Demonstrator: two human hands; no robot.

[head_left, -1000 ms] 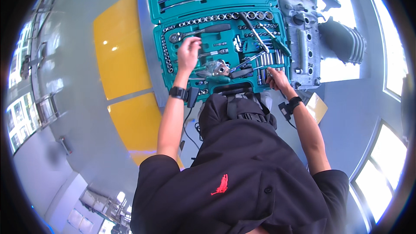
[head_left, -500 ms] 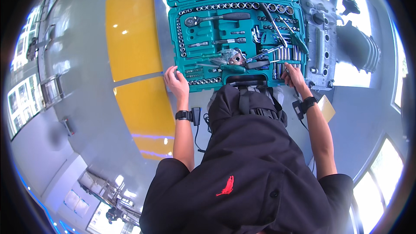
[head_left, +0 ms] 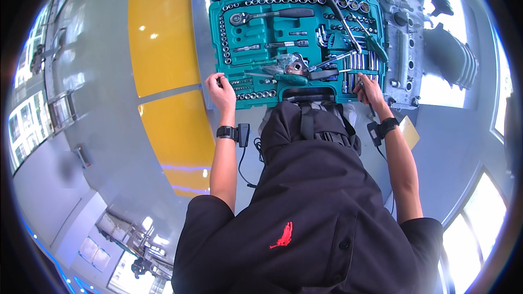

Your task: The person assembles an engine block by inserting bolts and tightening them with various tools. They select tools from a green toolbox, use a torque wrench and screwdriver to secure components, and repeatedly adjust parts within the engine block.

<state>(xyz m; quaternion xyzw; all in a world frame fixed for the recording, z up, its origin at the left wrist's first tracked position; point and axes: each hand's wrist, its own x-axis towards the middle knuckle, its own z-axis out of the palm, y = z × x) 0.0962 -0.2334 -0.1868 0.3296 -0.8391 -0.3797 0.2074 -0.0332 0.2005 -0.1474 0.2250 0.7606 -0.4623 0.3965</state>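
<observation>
A green tool case (head_left: 318, 24) lies open in front of me, holding sockets, a ratchet (head_left: 271, 16) and extension bars. My left hand (head_left: 222, 96) is at its near left corner, fingers curled; something small and dark shows between them, too hidden to name. My right hand (head_left: 371, 93) is at the near right part, beside the long sockets (head_left: 363, 64). Its fingers are bent around something dark that I cannot make out. Between the hands, a metal part in a clear bag (head_left: 295, 67) and a green-handled tool (head_left: 291, 79) lie loose on the case.
A grey metal engine cover (head_left: 400, 49) and a ribbed dark duct (head_left: 455, 57) stand to the right of the case. Yellow panels (head_left: 163, 32) mark the left side. Black devices with cables are strapped to both wrists. A dark long-handled tool (head_left: 343, 24) lies across the sockets.
My left hand's fingers, spread apart before, have curled together at the case's corner. My right hand has hardly moved. The case and yellow panels sit slightly higher in view.
</observation>
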